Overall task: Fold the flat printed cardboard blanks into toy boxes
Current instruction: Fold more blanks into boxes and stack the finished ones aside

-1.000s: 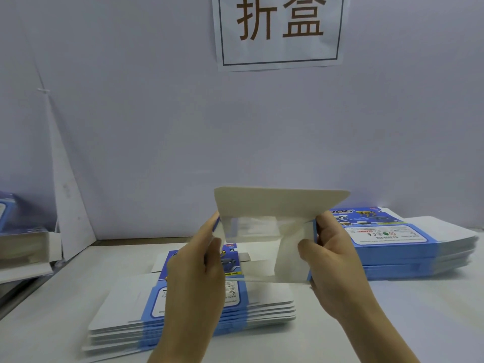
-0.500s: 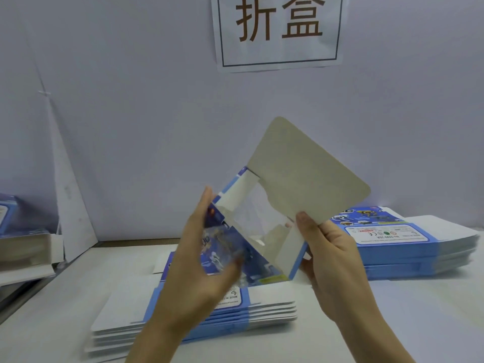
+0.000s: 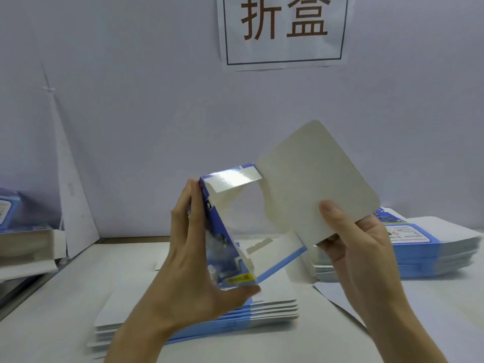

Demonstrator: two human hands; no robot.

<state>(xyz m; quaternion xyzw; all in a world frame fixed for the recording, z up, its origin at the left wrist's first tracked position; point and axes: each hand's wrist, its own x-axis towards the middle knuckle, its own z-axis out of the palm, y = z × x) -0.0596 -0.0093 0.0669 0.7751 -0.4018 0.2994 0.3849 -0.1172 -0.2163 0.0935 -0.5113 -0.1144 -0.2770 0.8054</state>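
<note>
A blue printed cardboard blank [image 3: 222, 231] is held in the air, opened into a tube with a clear window. Its large white rounded flap [image 3: 311, 184] sticks up to the right. My left hand [image 3: 193, 260] grips the blue printed side, fingers along its left edge and thumb under its lower corner. My right hand [image 3: 358, 247] pinches the lower right of the white flap, thumb on top. Below lies a stack of flat blanks [image 3: 272, 307] on the table. A second stack of flat blanks [image 3: 432, 247] lies to the right.
The white table [image 3: 52, 323] runs up to a pale wall bearing a paper sign [image 3: 284, 30]. At the left edge lie folded boxes [image 3: 23, 237]. A tall white card [image 3: 70, 179] leans on the wall. A loose white sheet [image 3: 337, 297] lies under my right wrist.
The blank has been turned and opened out from a flat sheet into a tube. The white flap swung up and to the right. My left hand shifted onto the blue printed side.
</note>
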